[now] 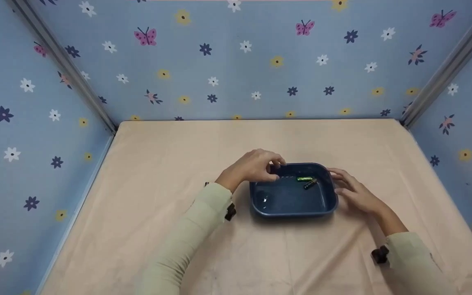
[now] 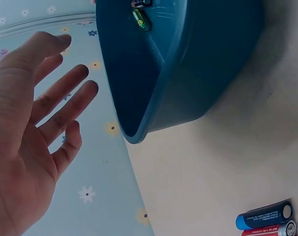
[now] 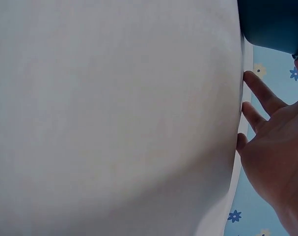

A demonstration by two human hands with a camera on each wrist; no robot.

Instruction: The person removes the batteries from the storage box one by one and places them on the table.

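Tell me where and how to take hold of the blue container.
Probably by the rim of the blue container at its two short ends, left hand and right hand from either side: it is longer left to right, and its walls rise to an open rim. Keep it level, since a green battery and a dark battery lie inside.

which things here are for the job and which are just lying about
Apparently the job:
blue bin
green battery inside
dark battery inside
probably blue battery and red battery outside

Just surroundings:
beige cloth
flowered walls
metal posts
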